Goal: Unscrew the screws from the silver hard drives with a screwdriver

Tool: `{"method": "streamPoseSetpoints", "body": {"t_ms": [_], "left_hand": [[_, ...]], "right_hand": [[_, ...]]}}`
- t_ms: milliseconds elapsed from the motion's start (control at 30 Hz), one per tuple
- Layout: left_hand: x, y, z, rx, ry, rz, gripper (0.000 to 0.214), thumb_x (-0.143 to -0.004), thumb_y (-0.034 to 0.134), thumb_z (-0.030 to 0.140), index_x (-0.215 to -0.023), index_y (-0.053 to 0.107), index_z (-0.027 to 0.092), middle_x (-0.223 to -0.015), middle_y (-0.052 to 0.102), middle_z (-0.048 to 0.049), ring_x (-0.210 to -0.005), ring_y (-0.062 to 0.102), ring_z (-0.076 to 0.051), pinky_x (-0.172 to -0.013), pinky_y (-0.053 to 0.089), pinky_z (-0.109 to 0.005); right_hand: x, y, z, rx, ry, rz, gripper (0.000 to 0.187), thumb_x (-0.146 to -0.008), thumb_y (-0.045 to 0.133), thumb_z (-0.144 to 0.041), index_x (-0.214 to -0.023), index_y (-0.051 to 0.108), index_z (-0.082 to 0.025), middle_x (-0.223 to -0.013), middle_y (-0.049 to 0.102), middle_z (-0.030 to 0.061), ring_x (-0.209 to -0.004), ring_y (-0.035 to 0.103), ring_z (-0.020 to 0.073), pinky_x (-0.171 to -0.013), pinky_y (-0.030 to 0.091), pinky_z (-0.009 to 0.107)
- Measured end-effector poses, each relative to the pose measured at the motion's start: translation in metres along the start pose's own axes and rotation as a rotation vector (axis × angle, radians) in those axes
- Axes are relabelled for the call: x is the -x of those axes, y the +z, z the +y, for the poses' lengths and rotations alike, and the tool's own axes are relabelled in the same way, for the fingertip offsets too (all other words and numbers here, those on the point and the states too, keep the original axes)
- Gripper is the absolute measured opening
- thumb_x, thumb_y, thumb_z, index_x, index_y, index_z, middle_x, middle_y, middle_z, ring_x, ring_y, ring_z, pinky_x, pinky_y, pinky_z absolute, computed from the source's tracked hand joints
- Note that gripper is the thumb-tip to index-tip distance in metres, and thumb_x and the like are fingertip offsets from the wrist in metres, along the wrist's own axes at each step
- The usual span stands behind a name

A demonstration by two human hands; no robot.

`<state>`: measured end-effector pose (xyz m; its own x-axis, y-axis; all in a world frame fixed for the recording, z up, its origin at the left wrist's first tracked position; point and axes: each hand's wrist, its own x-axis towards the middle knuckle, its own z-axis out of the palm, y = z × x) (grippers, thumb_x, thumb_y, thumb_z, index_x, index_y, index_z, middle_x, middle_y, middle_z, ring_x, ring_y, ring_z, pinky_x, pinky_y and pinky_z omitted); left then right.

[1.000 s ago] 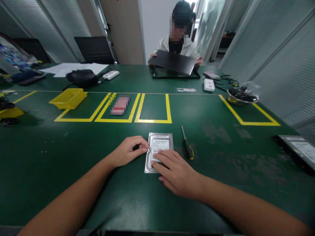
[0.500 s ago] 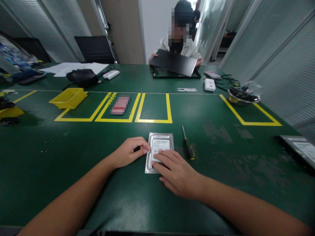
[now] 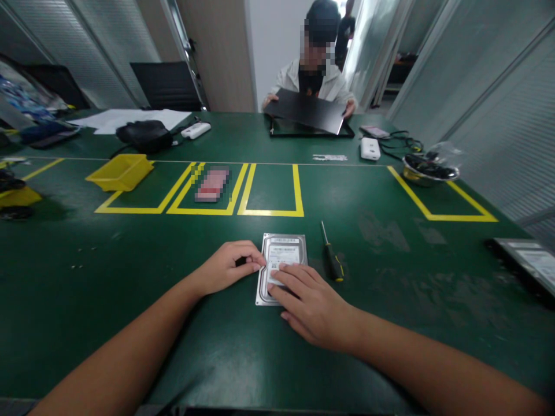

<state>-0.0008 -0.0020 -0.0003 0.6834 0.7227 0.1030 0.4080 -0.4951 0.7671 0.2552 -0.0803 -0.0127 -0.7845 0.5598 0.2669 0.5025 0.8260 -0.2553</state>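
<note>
A silver hard drive [image 3: 284, 252] with a white label lies flat on the green table [image 3: 173, 323] in front of me. My right hand [image 3: 310, 303] rests on its near half with the fingers stretched out flat. My left hand [image 3: 228, 267] sits at the drive's left edge, fingers curled in a pinch against that edge; what the pinch holds is too small to make out. A screwdriver [image 3: 331, 257] with a black and yellow handle lies on the table just right of the drive.
Yellow tape boxes [image 3: 269, 193] mark the table beyond the drive. A yellow bin [image 3: 120, 172] stands at the left, a bowl of parts [image 3: 428, 171] at the right, another drive [image 3: 526, 260] at the far right edge. Across the table a person handles a black panel [image 3: 306, 113].
My hands and the hard drive have stayed in place. The person across the table has shifted the black panel slightly.
</note>
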Motion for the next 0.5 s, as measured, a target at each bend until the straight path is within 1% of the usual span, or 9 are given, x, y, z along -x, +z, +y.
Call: {"method": "streamPoseSetpoints", "body": {"t_ms": [233,500], "left_hand": [[-0.0009,-0.0004,-0.0003,0.047,-0.059,0.012,0.012,-0.092,0.063,0.024,-0.094,0.074,0.019,-0.088,0.066,-0.0023,-0.077,0.060,-0.012,-0.073,0.047,-0.023],[-0.0007,0.0006,-0.0010,0.064,-0.071,0.014,0.013,-0.091,0.063,0.024,-0.094,0.074,0.018,-0.089,0.066,-0.0031,-0.077,0.060,-0.012,-0.072,0.046,-0.023]], "right_hand": [[0.0005,-0.0002,0.0002,0.014,0.002,-0.017,0.047,-0.094,0.051,-0.028,-0.139,0.050,-0.014,-0.147,0.045,0.0118,-0.140,0.034,0.0282,-0.120,0.026,0.047],[0.0006,-0.0014,-0.0005,0.009,0.004,-0.012,0.045,-0.094,0.051,-0.027,-0.138,0.051,-0.014,-0.146,0.046,0.0115,-0.139,0.034,0.0278,-0.119,0.026,0.046]]}}
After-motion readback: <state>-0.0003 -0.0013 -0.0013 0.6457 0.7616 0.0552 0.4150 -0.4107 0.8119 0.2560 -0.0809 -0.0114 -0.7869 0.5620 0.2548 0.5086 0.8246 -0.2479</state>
